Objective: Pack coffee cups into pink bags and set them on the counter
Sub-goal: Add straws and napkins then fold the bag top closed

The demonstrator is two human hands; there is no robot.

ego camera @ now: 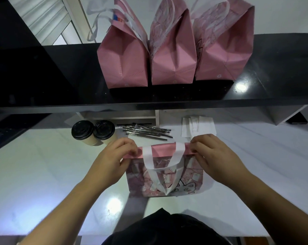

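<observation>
While pinching the top edge of the flat bag [164, 174] at either end, left hand [112, 159] at 9 o'clock, right hand [214, 157] at 3, likely to spread its mouth for loading. Bag on the white table [43, 174], handles draped over its front. Two lidded cups [93, 132] waiting at 10 o'clock, unpacked; straws [146, 131] at 12, nothing blocking. Three filled bags [172, 48] already on the black counter [43, 76] beyond.

White glossy bench [43, 174] with ceiling-light glare; raised black shelf [273, 71] behind, also reflecting light; slatted blind [41, 16] top left.
</observation>
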